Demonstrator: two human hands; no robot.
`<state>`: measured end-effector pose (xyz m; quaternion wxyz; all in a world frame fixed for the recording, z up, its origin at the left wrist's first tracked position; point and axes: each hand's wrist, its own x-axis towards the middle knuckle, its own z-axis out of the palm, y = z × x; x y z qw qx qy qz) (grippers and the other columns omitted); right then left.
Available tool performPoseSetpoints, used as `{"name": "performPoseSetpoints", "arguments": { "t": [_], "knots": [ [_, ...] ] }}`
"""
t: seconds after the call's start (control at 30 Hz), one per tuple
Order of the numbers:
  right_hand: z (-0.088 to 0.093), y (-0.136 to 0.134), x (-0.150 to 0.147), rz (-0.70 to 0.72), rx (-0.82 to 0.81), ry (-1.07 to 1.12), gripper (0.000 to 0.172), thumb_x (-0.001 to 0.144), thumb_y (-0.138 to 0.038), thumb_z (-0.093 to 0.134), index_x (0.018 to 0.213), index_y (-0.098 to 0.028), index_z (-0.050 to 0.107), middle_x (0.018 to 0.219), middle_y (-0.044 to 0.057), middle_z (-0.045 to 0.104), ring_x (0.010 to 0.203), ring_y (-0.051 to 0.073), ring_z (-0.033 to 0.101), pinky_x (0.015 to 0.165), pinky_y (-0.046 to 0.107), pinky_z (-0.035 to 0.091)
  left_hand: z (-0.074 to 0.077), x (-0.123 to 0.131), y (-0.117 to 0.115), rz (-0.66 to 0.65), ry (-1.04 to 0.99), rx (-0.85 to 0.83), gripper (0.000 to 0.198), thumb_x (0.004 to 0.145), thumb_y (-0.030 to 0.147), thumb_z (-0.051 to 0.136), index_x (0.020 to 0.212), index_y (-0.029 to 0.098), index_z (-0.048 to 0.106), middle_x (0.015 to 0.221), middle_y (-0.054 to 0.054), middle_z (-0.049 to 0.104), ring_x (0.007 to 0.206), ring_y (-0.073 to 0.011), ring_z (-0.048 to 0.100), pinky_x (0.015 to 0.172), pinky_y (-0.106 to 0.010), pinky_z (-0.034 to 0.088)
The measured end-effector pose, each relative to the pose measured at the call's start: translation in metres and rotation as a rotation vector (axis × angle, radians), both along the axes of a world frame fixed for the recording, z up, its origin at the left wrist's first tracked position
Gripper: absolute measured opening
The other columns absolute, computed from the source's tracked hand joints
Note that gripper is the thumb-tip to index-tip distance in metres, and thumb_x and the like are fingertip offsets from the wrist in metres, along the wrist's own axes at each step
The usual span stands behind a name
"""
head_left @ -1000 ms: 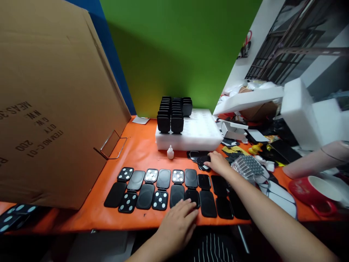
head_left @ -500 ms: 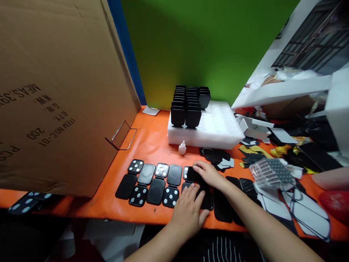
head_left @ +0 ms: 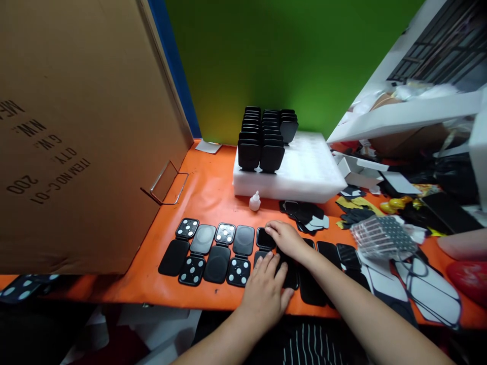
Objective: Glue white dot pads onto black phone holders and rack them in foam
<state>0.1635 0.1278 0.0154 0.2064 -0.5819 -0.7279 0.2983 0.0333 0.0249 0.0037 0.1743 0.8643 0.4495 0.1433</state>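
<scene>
Hinged black two-panel pieces lie in a row along the table's front, some panels showing white dots. At the row's right, a black pad (head_left: 263,240) lies over the top panel of one piece. My right hand (head_left: 287,240) has its fingers bent and closed at the pad's right edge. Below it, my left hand (head_left: 264,289) rests with fingers spread on the lower panel (head_left: 260,256) of the same piece, hiding much of it. To the left is a piece with a dotted lower panel (head_left: 238,271). More black pieces (head_left: 310,286) lie partly under my right forearm.
Behind the row stand a small white dropper bottle (head_left: 254,201) and a white foam block (head_left: 308,172) holding upright black pieces (head_left: 272,154). Loose black pads (head_left: 302,213) lie before the block. A large carton (head_left: 76,132) and a wire stand (head_left: 167,187) are left; gloves (head_left: 355,210) and packets (head_left: 384,235) right.
The black pad has shifted left under my right hand and now covers the white dots of the top panel. My left hand stays nearly in place; the view has shifted slightly.
</scene>
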Motion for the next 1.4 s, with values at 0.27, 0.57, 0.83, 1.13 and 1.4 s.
{"name": "performPoseSetpoints", "arguments": {
  "t": [0.27,0.57,0.83,1.13,1.4],
  "knots": [
    [0.000,-0.009,-0.008,-0.086,0.048,-0.091,0.020,0.086,-0.026,0.038,0.080,-0.021,0.056,0.082,0.003,0.060,0.076,0.015,0.054,0.068,0.025,0.038,0.001,0.002,0.001,0.005,0.004,0.008,0.055,0.080,0.046,0.047,0.128,0.022,0.037,0.133,-0.007,0.038,0.125,-0.0243,0.029,0.103,-0.042,0.027],
    [-0.001,-0.009,-0.006,-0.057,0.061,-0.090,0.021,0.087,-0.026,0.038,0.081,-0.020,0.057,0.082,0.003,0.059,0.077,0.015,0.053,0.068,0.026,0.038,0.002,0.001,0.001,0.003,0.009,0.019,0.056,0.080,0.047,0.047,0.129,0.022,0.037,0.132,-0.007,0.039,0.124,-0.0252,0.031,0.102,-0.043,0.029],
    [-0.003,-0.011,-0.007,-0.089,0.068,-0.087,0.021,0.087,-0.027,0.037,0.082,-0.021,0.057,0.082,0.003,0.060,0.077,0.015,0.053,0.069,0.026,0.038,0.001,0.002,0.001,0.005,0.016,-0.001,0.054,0.081,0.047,0.046,0.128,0.023,0.037,0.132,-0.007,0.039,0.124,-0.0249,0.030,0.103,-0.043,0.028],
    [-0.002,-0.012,-0.007,-0.071,0.105,-0.140,0.023,0.088,-0.029,0.036,0.084,-0.021,0.057,0.082,0.003,0.059,0.078,0.016,0.053,0.069,0.026,0.039,0.002,0.001,0.001,0.000,0.010,0.025,0.056,0.079,0.046,0.049,0.128,0.023,0.037,0.132,-0.006,0.040,0.124,-0.0245,0.031,0.102,-0.042,0.029],
    [-0.002,-0.019,-0.009,-0.059,0.242,-0.267,0.023,0.085,-0.032,0.043,0.099,-0.023,0.059,0.092,0.007,0.056,0.086,0.020,0.052,0.073,0.030,0.042,0.001,0.001,0.001,0.003,0.005,0.026,0.056,0.078,0.045,0.051,0.127,0.022,0.038,0.133,-0.006,0.038,0.123,-0.0248,0.032,0.102,-0.042,0.029]
  ]
}}
